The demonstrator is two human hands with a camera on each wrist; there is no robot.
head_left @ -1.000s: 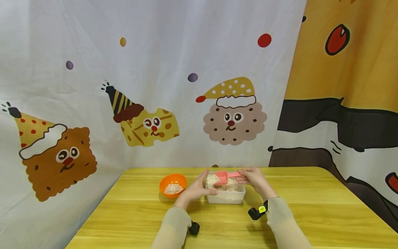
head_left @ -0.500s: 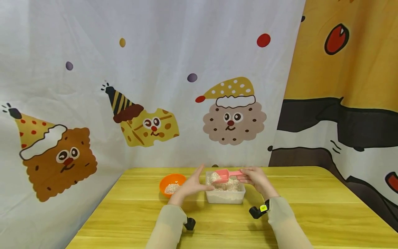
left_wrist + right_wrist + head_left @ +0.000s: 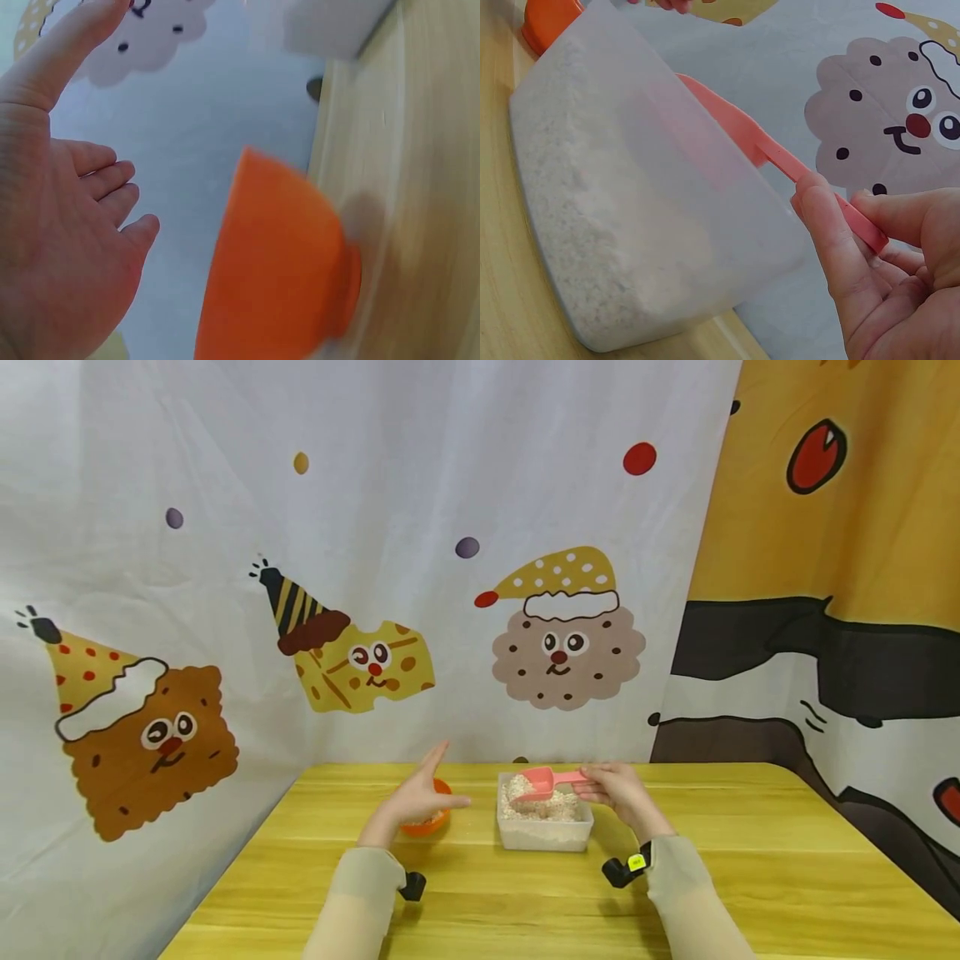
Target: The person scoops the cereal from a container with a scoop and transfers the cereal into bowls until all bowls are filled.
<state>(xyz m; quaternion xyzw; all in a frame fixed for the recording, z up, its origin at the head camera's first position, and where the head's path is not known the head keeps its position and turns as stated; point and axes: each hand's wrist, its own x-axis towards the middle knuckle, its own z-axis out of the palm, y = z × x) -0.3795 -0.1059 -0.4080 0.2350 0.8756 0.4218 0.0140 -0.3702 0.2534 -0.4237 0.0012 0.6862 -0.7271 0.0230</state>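
My right hand (image 3: pixel 618 792) pinches the handle of a pink scoop (image 3: pixel 542 782) between thumb and fingers. The scoop's bowl dips into a translucent rectangular tub (image 3: pixel 545 837) of pale flakes (image 3: pixel 551 808) that look like oats. In the right wrist view, the scoop (image 3: pixel 780 157) shows partly through the tub's wall (image 3: pixel 652 195). My left hand (image 3: pixel 412 795) hovers with spread fingers over an orange bowl (image 3: pixel 426 829), covering much of it in the head view. From the left wrist, the palm (image 3: pixel 67 232) is seen beside the bowl (image 3: pixel 277 262), with nothing in it.
A wooden table (image 3: pixel 510 902) carries the bowl on the left and the tub to its right, with a gap between them. Behind it hangs a white curtain (image 3: pixel 420 485) printed with cartoon snacks. Each wrist wears a small black camera (image 3: pixel 618 871).
My left hand has left the tub's left side and moved left to the orange bowl. The scoop has levelled slightly in the right hand, which stays almost in place.
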